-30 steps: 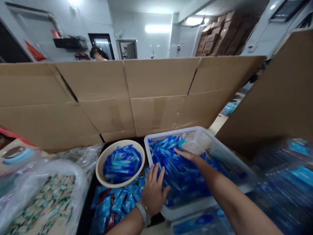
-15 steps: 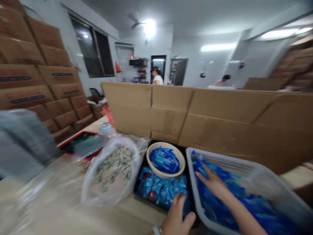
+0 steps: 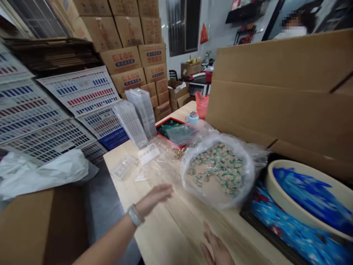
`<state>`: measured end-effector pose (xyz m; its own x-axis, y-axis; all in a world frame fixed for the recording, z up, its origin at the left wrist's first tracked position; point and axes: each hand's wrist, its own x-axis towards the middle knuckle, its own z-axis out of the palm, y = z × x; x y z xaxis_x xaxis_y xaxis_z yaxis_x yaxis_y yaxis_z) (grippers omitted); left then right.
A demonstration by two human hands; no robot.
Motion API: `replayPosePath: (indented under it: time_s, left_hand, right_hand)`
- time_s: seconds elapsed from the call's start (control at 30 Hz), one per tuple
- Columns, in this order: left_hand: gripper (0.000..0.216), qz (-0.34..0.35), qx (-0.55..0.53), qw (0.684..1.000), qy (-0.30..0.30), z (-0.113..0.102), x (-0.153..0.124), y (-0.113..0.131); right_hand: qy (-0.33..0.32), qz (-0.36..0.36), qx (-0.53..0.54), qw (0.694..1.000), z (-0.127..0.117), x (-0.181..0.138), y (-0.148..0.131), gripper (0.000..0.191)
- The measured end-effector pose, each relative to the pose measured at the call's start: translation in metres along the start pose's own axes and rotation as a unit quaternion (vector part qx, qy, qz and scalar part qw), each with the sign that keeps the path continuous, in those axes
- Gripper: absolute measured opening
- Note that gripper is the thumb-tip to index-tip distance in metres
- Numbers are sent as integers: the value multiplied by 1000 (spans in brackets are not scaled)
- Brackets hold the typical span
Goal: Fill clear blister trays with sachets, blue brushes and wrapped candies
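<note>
Wooden desk (image 3: 176, 235), left hand (image 3: 153, 198) spread flat above its near edge, empty, right hand (image 3: 216, 248) open near clear bag of sweets (image 3: 217, 171), cream bowl (image 3: 278, 191) at right edge.

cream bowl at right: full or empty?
Full: the cream bowl is heaped with blue packets to its rim.

Stacked cardboard boxes (image 3: 129, 40) against the wall, dark window (image 3: 183, 25), pale wooden table (image 3: 171, 228)
</note>
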<state>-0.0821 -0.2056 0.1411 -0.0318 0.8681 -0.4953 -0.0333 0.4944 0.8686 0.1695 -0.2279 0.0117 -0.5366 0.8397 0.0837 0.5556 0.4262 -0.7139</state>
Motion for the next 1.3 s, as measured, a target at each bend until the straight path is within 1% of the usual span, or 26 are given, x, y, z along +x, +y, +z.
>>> replayPosePath:
  time_s: [0.03, 0.07, 0.1, 0.17, 0.2, 0.27, 0.3, 0.33, 0.37, 0.43, 0.47, 0.5, 0.57, 0.63, 0.7, 0.73, 0.77, 0.8, 0.83, 0.87, 0.9, 0.97, 1.0, 1.07, 1.17, 1.3]
  left_hand:
    - [49, 24, 77, 992, 93, -32, 16, 0]
    - [50, 49, 147, 974, 168, -62, 33, 1]
    - [51, 65, 208, 951, 218, -90, 51, 2]
    - [54, 87, 327, 897, 285, -142, 80, 2]
    - [59, 82, 380, 867, 313, -166, 90, 1]
    - [75, 43, 460, 807, 369, -211, 100, -7]
    - [84, 13, 486, 784, 386, -231, 101, -13]
    - [92, -21, 503, 772, 389, -250, 100, -21]
    - [99, -52, 514, 768, 378, -267, 98, -30]
    - [104, -94, 523, 777, 336, -293, 92, -48]
    - [103, -99, 524, 784, 317, -303, 89, -55]
    - [100, -94, 522, 790, 307, -310, 86, -61]
    - [95, -71, 505, 803, 309, -317, 76, -65]
    - [94, -52, 457, 830, 315, -311, 58, -64]
    - [96, -18, 374, 884, 279, -289, 33, -59]
    - [95, 17, 323, 917, 234, -271, 20, -56]
    - [92, 44, 270, 947, 171, -250, 6, -52]
    - [92, 59, 234, 965, 97, -226, -6, -47]
    - [96, 77, 212, 974, 25, -201, -17, -42]
    - [98, 95, 186, 977, -36, -176, -25, -36]
    - [97, 119, 142, 979, -80, -154, -31, -30]
    - [85, 162, 52, 973, -159, -119, -41, -20]
    - [81, 187, 19, 964, -186, -107, -46, -17]
    - [77, 216, -22, 951, -221, -93, -61, -20]
    - [76, 217, -56, 941, -253, -79, -92, -46]
    - [68, 165, -97, 934, -302, -49, -133, -106]
  right_hand:
    - [-17, -5, 12, 1000, 5, 13, -8, 38]
    - [-30, -11, 19, 999, 10, 26, -17, 36]
    - [-38, -16, 22, 999, 14, 40, -26, 35]
    - [-36, -15, 25, 999, 21, 67, -39, 34]
    - [-32, -15, 31, 999, 25, 78, -44, 35]
    - [-28, -12, 48, 998, 37, 95, -47, 36]
    - [-30, -6, 57, 998, 45, 101, -47, 37]
    - [-36, 0, 67, 997, 54, 105, -47, 36]
    - [-46, 5, 78, 996, 64, 109, -48, 36]
    - [-74, 4, 103, 992, 85, 116, -55, 34]
    - [-88, -2, 118, 989, 95, 119, -61, 34]
    - [-99, -9, 134, 986, 105, 123, -70, 33]
    - [-106, -18, 165, 980, 122, 130, -91, 32]
    - [-99, -14, 206, 974, 131, 133, -115, 32]
    - [-83, 13, 265, 961, 132, 133, -140, 31]
    - [-74, 31, 305, 949, 130, 132, -151, 31]
    - [-64, 51, 347, 934, 126, 131, -162, 30]
    - [-49, 66, 391, 917, 120, 130, -172, 30]
    - [-36, 76, 432, 898, 113, 130, -180, 31]
    - [-17, 79, 463, 883, 105, 131, -186, 32]
    - [12, 81, 476, 875, 96, 131, -191, 32]
    - [64, 76, 487, 868, 79, 127, -198, 30]
    - [82, 65, 495, 863, 71, 122, -202, 30]
    - [94, 40, 512, 853, 61, 104, -208, 31]
    - [110, 32, 531, 840, 64, 55, -216, 33]
    - [163, 100, 539, 821, 88, -33, -214, 30]
